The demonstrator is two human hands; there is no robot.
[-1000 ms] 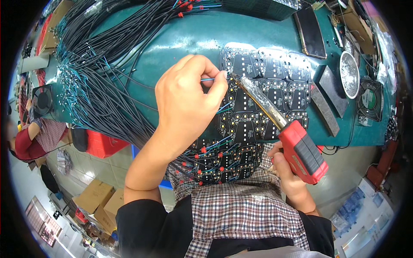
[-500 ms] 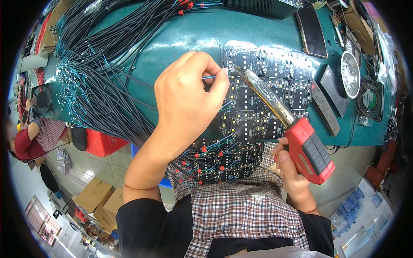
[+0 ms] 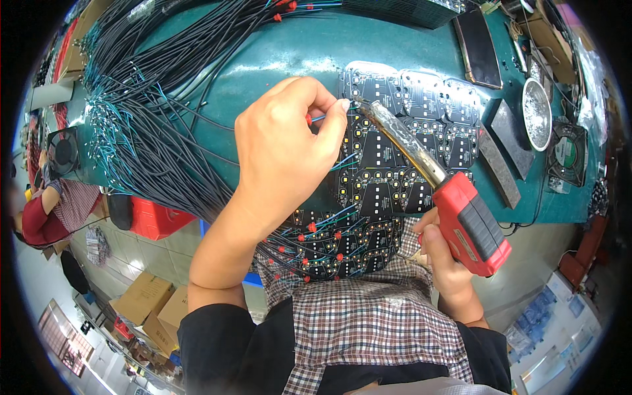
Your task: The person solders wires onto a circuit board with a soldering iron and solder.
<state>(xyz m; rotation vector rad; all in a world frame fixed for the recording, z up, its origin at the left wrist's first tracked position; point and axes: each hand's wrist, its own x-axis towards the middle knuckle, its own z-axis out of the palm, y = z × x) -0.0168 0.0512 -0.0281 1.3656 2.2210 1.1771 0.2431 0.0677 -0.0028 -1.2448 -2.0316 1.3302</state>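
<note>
My left hand (image 3: 286, 145) pinches a thin cable between thumb and fingertips. A blue wire end (image 3: 318, 119) and a small red piece on the cable show in the gap between the fingers. My right hand (image 3: 449, 266) is wrapped round the handle of a red and black soldering gun (image 3: 469, 227). The gun's metal barrel slants up and left, its tip beside my left thumb, over the upper left of a panel of black circuit boards (image 3: 424, 135). Whether tip and wire touch is too small to tell. Wires with red pieces (image 3: 312, 227) lie across the panel's near boards.
Black cables (image 3: 171, 158) with bared blue ends heap on the left of the green table (image 3: 289, 49). A phone (image 3: 478, 49), two dark bars (image 3: 510, 138), a round metal dish (image 3: 536, 113) and a small fan (image 3: 566, 155) lie at right. Another person (image 3: 46, 210) is at far left.
The soldering gun has shifted slightly left, its tip staying by my left thumb. My left fingers have moved a little, and a red piece now shows between them.
</note>
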